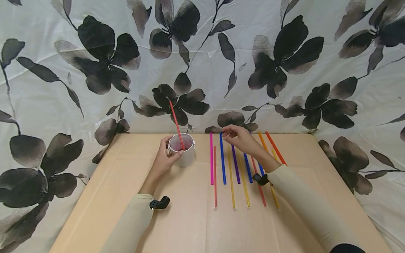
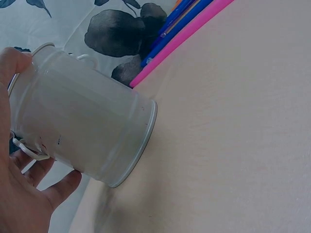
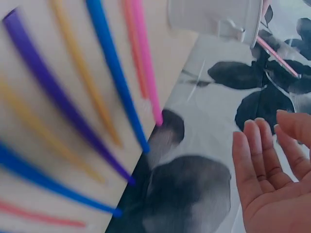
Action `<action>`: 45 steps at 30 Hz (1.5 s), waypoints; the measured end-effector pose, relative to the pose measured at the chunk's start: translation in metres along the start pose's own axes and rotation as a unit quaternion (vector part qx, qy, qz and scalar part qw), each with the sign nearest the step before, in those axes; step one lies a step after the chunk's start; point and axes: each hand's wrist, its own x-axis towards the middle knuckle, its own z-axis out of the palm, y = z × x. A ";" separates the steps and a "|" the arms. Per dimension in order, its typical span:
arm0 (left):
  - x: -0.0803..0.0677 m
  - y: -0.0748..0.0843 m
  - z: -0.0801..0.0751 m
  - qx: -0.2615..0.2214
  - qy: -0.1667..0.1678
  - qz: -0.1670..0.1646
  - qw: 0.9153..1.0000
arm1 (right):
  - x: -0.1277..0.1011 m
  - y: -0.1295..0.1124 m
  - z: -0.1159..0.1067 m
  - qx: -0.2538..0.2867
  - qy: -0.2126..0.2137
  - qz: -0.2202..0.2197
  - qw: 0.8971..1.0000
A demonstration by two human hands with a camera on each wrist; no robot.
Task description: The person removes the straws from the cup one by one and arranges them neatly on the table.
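Observation:
A small white metal pail (image 1: 186,160) with little side handles stands near the back edge of the table. My left hand (image 1: 164,156) grips it from the left, thumb at the rim and fingers round the far side. Out of the pail leans one thin red stick (image 1: 175,121), its lower end inside. My right hand (image 1: 242,138) hovers over the far ends of a row of coloured sticks, nearest the blue stick (image 1: 223,158) and the purple stick (image 1: 235,165). Its fingers are loosely bent with nothing between them, as the right wrist view of the palm (image 3: 272,199) shows.
Thick and thin sticks lie side by side on the tan table (image 1: 190,225), from a pink stick (image 1: 211,158) to an orange-red stick (image 1: 276,148). My right forearm covers part of the row. Floral cloth (image 1: 221,70) hangs behind the table's back edge.

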 end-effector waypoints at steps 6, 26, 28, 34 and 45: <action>-0.004 0.014 0.000 -0.005 -0.005 -0.002 1.000 | 0.025 -0.008 0.025 0.038 -0.019 -0.028 0.999; 0.000 -0.008 0.002 0.017 0.011 0.008 1.000 | 0.083 -0.045 0.092 0.068 -0.084 -0.077 0.991; 0.000 -0.009 0.002 0.022 0.011 0.006 1.000 | 0.086 -0.046 0.097 0.066 -0.095 -0.078 0.990; 0.001 -0.010 0.001 0.030 0.011 0.007 0.999 | 0.091 -0.047 0.110 0.045 -0.111 -0.083 0.989; 0.002 -0.010 0.001 0.012 0.004 -0.005 1.000 | 0.091 -0.053 0.105 0.074 -0.040 -0.082 0.993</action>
